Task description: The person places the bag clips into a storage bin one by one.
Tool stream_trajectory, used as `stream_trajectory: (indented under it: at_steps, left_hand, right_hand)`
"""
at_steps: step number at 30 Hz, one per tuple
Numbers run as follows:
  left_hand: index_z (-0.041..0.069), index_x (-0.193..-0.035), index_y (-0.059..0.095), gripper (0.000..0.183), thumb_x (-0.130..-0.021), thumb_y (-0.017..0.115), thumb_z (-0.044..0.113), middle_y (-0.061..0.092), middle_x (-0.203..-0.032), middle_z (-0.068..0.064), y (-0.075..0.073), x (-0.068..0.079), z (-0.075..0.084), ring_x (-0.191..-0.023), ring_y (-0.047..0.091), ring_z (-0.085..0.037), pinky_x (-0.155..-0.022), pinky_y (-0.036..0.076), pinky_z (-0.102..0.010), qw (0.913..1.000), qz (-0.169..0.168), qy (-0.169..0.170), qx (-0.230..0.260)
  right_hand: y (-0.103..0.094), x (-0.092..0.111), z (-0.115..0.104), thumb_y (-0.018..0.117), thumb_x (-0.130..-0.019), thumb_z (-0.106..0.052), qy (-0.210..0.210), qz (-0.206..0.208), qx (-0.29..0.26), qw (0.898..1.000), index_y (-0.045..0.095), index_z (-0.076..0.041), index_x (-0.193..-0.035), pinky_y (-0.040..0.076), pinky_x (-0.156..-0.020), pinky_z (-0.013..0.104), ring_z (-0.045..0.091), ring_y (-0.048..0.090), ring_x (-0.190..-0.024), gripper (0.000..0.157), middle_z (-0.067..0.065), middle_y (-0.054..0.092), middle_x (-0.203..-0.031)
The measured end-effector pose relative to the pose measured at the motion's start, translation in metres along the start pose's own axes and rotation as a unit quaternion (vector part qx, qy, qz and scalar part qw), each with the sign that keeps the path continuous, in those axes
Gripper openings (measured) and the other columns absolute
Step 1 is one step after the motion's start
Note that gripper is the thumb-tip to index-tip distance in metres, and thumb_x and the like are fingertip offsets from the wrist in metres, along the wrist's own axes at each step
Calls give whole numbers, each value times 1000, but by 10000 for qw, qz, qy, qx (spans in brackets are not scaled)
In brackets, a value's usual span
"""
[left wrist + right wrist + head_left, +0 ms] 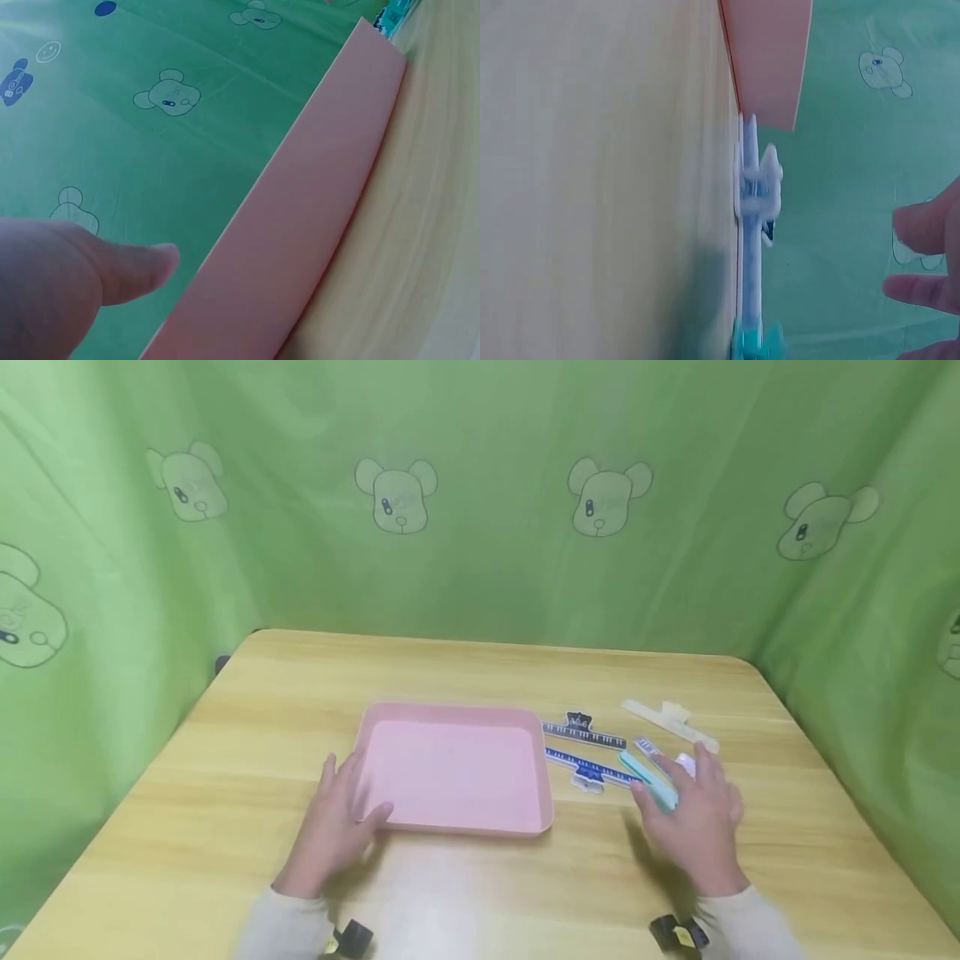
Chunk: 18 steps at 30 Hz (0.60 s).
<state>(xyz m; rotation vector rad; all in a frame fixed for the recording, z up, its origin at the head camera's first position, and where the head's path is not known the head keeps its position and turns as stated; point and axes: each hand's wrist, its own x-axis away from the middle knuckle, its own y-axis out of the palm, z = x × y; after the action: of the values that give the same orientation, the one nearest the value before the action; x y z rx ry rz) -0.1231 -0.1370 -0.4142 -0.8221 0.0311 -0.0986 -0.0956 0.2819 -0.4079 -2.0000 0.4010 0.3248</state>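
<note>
A shallow pink tray (453,768) lies on the table. My left hand (335,822) is at its left front corner, fingers spread along the left side and thumb over the front rim. In the left wrist view the thumb (139,274) is stretched out beside the pink wall (292,202). My right hand (693,827) hovers with spread, slightly bent fingers over several long clips. Nearest it is a teal clip (645,778), partly covered by the fingers. A blue piano-key clip (562,761) and a black one (600,739) lie by the tray's right side.
A cream clip (660,718) lies farther back on the right. Another blue-and-white clip (645,747) is partly hidden behind the right hand. The wooden table (225,793) is enclosed at the back and sides by a green curtain (495,568) with bear prints.
</note>
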Motion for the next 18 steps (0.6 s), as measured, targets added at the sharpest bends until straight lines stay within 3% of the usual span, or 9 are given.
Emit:
stream_trajectory:
  at_steps: [4, 9, 18]
  left_hand:
    - [13, -155, 18, 83, -90, 68, 28, 3, -157, -29, 5, 0, -4, -137, 17, -54, -103, 20, -72, 9999, -124, 59, 44]
    - [12, -154, 21, 80, -90, 67, 25, 10, -156, -29, 9, 1, -6, -139, 18, -50, -107, 18, -68, 9998, -141, 138, 77]
    - [8, -152, 26, 77, -90, 67, 22, 16, -155, -29, 9, 4, -5, -137, 23, -51, -106, 22, -67, 9994, -5, 357, 6]
  right_hand:
    - [8, -1, -8, 65, -91, -34, 73, -119, 124, 9998, 63, -6, -124, -8, -105, 73, 54, 5, -140, 44, 33, 12, -154]
    - [16, -6, -17, 67, -89, -34, 137, -133, 308, 9993, 66, -5, -119, -9, -105, 73, 55, 4, -139, 42, 33, 12, -154]
    - [22, -4, -23, 67, -89, -35, 687, -182, 553, 9959, 71, -5, -112, -7, -102, 76, 53, -5, -140, 39, 33, 10, -154]
